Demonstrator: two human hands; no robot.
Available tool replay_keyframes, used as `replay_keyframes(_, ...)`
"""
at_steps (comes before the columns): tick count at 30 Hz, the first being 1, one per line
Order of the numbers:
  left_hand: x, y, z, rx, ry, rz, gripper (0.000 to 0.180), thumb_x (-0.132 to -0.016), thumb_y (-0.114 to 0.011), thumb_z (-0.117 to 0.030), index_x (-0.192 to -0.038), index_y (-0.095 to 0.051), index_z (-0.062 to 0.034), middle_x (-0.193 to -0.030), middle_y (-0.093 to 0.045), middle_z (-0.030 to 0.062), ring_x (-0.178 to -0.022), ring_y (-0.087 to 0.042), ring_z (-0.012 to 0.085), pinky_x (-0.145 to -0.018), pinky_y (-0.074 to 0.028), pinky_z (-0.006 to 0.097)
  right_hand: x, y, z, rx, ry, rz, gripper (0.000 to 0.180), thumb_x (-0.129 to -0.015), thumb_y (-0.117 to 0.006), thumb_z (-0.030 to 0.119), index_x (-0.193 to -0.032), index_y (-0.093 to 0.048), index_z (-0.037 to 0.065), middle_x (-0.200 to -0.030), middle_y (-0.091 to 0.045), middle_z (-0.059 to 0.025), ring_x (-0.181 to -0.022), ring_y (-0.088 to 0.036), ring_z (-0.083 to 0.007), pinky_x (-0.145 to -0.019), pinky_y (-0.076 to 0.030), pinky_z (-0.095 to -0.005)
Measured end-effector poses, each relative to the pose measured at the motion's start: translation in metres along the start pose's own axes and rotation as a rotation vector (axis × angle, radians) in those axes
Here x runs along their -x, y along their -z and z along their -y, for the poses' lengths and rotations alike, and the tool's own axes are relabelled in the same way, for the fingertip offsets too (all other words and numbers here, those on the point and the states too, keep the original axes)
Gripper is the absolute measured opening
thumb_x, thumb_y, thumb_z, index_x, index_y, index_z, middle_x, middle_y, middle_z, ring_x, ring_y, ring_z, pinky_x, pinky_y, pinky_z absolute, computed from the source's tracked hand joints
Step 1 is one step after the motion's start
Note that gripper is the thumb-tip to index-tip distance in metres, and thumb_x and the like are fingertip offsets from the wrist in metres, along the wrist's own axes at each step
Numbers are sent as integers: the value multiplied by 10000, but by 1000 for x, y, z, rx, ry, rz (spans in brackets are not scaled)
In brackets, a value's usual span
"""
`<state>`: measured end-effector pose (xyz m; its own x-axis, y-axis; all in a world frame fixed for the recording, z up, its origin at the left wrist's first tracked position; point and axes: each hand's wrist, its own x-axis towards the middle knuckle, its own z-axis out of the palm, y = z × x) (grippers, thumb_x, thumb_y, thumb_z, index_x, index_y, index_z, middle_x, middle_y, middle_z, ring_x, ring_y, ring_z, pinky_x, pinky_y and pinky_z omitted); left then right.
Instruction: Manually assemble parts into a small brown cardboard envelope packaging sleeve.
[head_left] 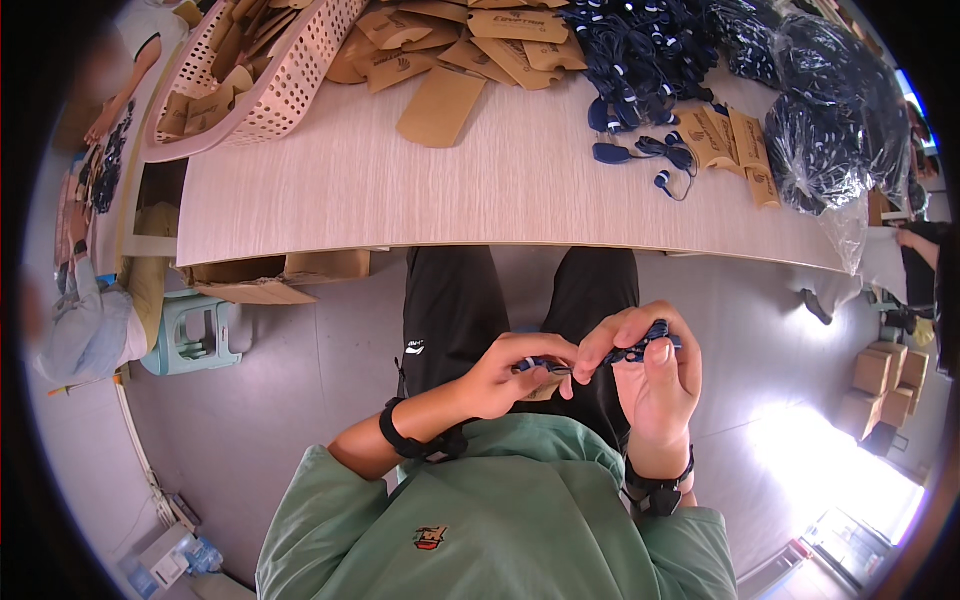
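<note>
Above my lap, I hold a bundle of dark blue wired earphones (634, 352) between my two hands. My left hand (492, 378) is closed, pinching a dark blue end of it between thumb and fingers. Wrapped around the thicker coiled part, my right hand (662, 385) has its thumb pressed against the cable. The fingertips of both hands nearly meet. A small brown piece (545, 388) shows beneath my left fingers; I cannot make out what it is. On the table lie a loose pair of earphones (660, 150) and a large heap of dark blue earphones (635, 50).
The wooden table (400, 200) holds flat kraft paper boxes (440, 108), filled kraft boxes (715, 138), a pink perforated basket (285, 100) and clear plastic bags of earphones (830, 110). A cardboard box (265, 278) sits underneath. Left are a green stool (195, 335) and other people.
</note>
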<state>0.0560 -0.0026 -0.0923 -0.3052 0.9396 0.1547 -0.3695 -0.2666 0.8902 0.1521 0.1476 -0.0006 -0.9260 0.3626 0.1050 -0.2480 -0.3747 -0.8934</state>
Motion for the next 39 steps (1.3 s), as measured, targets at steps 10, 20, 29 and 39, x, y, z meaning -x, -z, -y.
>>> replay_keyframes(10,-6,4,3,-44,-114,101,349,-933,-413,-52,-1179,-633,64,-1064,-632,170,-824,-609,222,-710,-513,323,-3,-1,1,96,-20,-14,370,-1046,-434,334,-1007,-482,-32,-828,-628,-243,-667,-620,-275,-585,-520,-369)
replay_keyframes(20,-8,11,-3,-92,-121,142,323,-888,-384,-34,-1052,-636,85,-985,-674,172,-727,-613,234,-684,-515,341,-2,0,-3,-39,-54,-5,361,-1035,-487,309,-1042,-532,-49,-903,-658,-235,-755,-617,-213,-627,-520,-313)
replay_keyframes(29,-8,9,-14,-145,-98,99,322,-781,-434,48,-1016,-654,67,-912,-671,152,-732,-633,221,-698,-535,334,-1,1,-7,19,-49,-11,335,-1042,-473,274,-1055,-533,-56,-933,-658,-232,-793,-624,-211,-672,-530,-329)
replay_keyframes(39,-9,5,-17,-259,-98,51,257,-766,-545,94,-988,-662,42,-898,-679,130,-791,-678,214,-736,-562,320,5,0,-9,94,-85,18,282,-1039,-474,204,-1084,-542,-66,-1011,-657,-199,-872,-643,-197,-724,-528,-309)
